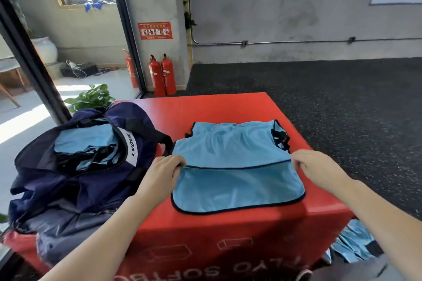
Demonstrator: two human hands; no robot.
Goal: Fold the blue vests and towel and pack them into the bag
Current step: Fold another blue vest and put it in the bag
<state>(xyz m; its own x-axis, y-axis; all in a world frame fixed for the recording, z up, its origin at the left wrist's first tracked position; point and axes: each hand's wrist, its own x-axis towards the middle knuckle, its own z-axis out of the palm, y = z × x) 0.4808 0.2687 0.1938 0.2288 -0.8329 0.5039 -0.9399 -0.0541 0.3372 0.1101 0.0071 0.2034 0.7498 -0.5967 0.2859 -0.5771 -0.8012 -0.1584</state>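
Observation:
A light blue vest (pixel 235 162) with dark trim lies flat on the red box (pixel 228 107), its near part folded over so a hem runs across the middle. My left hand (pixel 165 170) pinches the left end of that hem. My right hand (pixel 311 166) pinches the right end. The navy bag (pixel 75 178) stands open at the left of the box, with several folded blue vests (pixel 84 141) inside it.
More blue cloth (pixel 351 244) lies on the floor at the lower right, beside the box. Two red fire extinguishers (pixel 162 75) stand by the pillar beyond. A green plant (pixel 91 98) grows behind the bag. Dark speckled floor spreads to the right.

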